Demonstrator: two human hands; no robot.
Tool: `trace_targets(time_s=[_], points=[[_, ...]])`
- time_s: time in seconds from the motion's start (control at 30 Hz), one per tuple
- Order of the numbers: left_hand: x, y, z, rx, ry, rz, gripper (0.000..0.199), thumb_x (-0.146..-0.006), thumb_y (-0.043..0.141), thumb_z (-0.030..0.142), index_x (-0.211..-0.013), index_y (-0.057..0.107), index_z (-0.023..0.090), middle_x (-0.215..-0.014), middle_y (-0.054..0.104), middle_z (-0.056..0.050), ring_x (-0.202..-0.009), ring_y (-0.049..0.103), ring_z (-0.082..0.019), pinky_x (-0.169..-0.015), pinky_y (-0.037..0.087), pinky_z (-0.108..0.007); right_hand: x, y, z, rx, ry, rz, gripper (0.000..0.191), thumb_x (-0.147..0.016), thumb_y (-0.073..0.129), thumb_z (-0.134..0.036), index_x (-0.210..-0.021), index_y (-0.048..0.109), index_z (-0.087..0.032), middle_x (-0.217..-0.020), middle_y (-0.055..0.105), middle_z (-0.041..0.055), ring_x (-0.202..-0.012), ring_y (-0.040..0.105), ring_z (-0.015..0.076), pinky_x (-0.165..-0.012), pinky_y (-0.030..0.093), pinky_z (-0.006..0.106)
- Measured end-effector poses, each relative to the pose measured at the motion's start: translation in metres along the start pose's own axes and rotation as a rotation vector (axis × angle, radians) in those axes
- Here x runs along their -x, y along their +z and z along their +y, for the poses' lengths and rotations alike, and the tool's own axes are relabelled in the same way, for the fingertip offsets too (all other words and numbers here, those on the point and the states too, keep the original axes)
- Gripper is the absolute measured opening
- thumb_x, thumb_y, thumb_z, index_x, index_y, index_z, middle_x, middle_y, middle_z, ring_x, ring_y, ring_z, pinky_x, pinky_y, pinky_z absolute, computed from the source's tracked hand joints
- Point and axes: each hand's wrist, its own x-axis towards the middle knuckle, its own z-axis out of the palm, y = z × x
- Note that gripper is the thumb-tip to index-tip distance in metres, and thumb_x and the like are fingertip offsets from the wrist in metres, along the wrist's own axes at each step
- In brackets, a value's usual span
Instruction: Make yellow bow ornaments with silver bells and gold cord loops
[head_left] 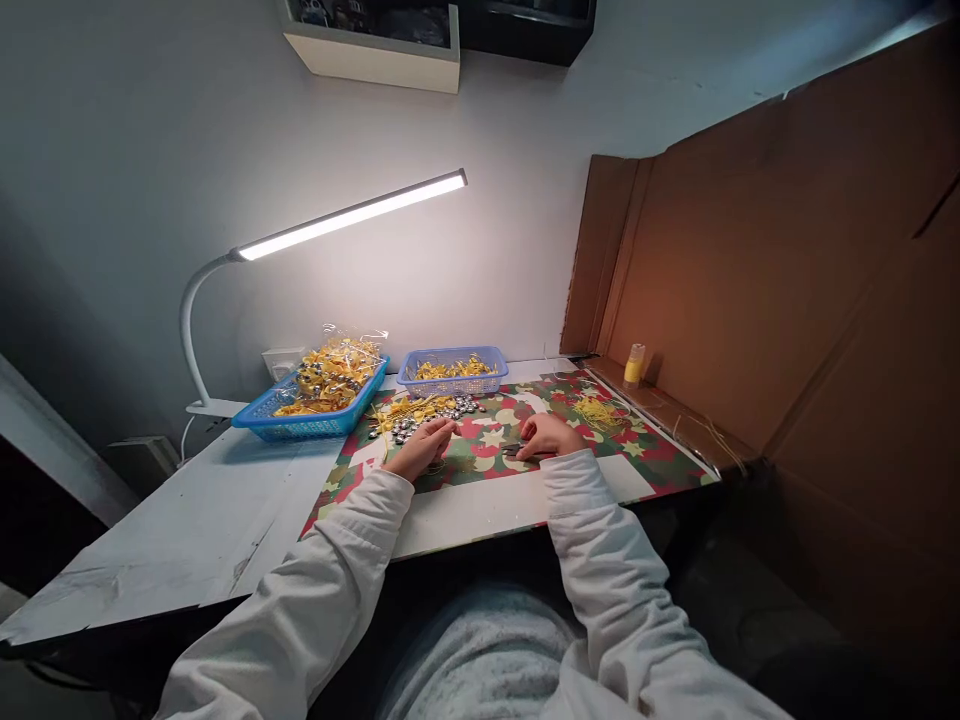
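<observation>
My left hand is closed in a pinch above the patterned mat, just in front of a pile of yellow ribbon-like pieces and shiny silver beads. What its fingertips hold is too small to make out. A little to the right, my right hand is closed around small pliers, whose dark jaws point left toward the other hand. The pliers' handles are hidden in the palm. The two hands are apart.
Behind the hands stand a blue basket heaped with yellow pieces and a lilac basket. Yellow threads lie at right, near a yellow-filled bottle. A lit lamp arches above; cardboard walls the right side.
</observation>
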Motion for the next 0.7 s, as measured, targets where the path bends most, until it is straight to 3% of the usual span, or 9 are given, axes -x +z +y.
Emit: trace_targets(time_s=[0.07, 0.23, 0.33, 0.47, 0.7], points=[[0.000, 0.000, 0.001, -0.006, 0.007, 0.017, 0.031, -0.096, 0.053, 0.043, -0.089, 0.058, 0.013, -0.060, 0.043, 0.007, -0.043, 0.033, -0.004, -0.039, 0.030, -0.017, -0.002, 0.003, 0.000, -0.014, 0.042, -0.079, 0.023, -0.094, 0.061, -0.036, -0.092, 0.065, -0.013, -0.088, 0.066, 0.0022, -0.074, 0.062, 0.0114, -0.069, 0.055, 0.028], [0.001, 0.000, 0.005, -0.025, 0.022, 0.041, 0.032, -0.096, 0.053, 0.043, -0.087, 0.058, 0.013, -0.059, 0.042, 0.008, -0.042, 0.032, -0.004, -0.039, 0.029, -0.017, -0.006, 0.018, -0.018, -0.101, 0.040, -0.094, 0.024, -0.096, 0.058, -0.035, -0.109, 0.064, -0.015, -0.107, 0.065, 0.0064, -0.089, 0.064, 0.0154, -0.078, 0.057, 0.032], [0.002, 0.001, 0.006, -0.045, 0.035, 0.042, 0.032, -0.096, 0.053, 0.043, -0.086, 0.058, 0.013, -0.058, 0.041, 0.008, -0.042, 0.032, -0.004, -0.039, 0.029, -0.017, -0.005, 0.026, -0.030, -0.200, 0.003, -0.054, 0.022, -0.095, 0.058, -0.033, -0.106, 0.062, -0.014, -0.098, 0.064, 0.0044, -0.079, 0.062, 0.0124, -0.070, 0.055, 0.028], [0.003, 0.002, 0.007, -0.071, 0.061, 0.049, 0.033, -0.095, 0.054, 0.045, -0.087, 0.059, 0.013, -0.056, 0.041, 0.008, -0.041, 0.033, -0.005, -0.040, 0.030, -0.018, 0.001, 0.032, -0.048, -0.395, -0.119, -0.040, 0.015, -0.096, 0.055, -0.031, -0.097, 0.056, -0.016, -0.082, 0.059, -0.0005, -0.065, 0.052, 0.0084, -0.058, 0.045, 0.021], [0.003, 0.004, 0.007, -0.118, 0.096, 0.021, 0.033, -0.095, 0.055, 0.044, -0.083, 0.058, 0.013, -0.056, 0.040, 0.008, -0.043, 0.033, -0.005, -0.041, 0.030, -0.018, 0.005, 0.042, -0.064, -0.645, -0.270, -0.231, 0.028, -0.090, 0.056, -0.045, -0.083, 0.045, -0.020, -0.064, 0.045, -0.0060, -0.056, 0.039, 0.0088, -0.055, 0.033, 0.023]])
